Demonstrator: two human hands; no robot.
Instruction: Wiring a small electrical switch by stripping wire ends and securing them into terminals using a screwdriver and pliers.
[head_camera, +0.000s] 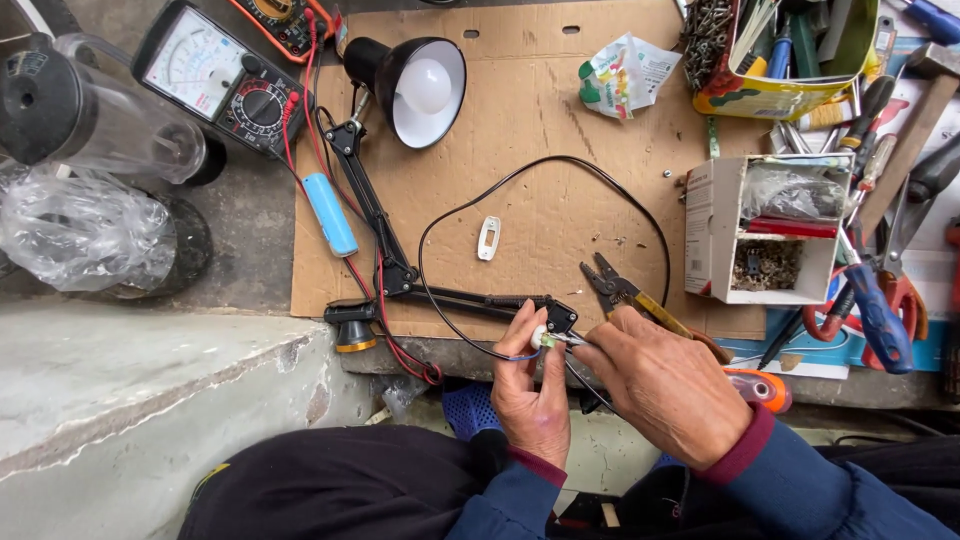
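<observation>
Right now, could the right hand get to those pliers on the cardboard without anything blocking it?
Probably yes. The pliers lie open on the cardboard just beyond the right hand, with nothing between them, though that hand's fingers are pinching a small white part with the left hand.

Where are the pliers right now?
In the head view, the pliers lie on the cardboard sheet right of centre, jaws open, just above the right hand, between the black cable loop and the small white box.

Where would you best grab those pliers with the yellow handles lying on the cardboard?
Grip the yellow-handled pliers by the handles, coming from the right. The open jaws point up-left and lie free, while the handles run down-right, partly under the right hand, so that hand sits nearest them.
</observation>
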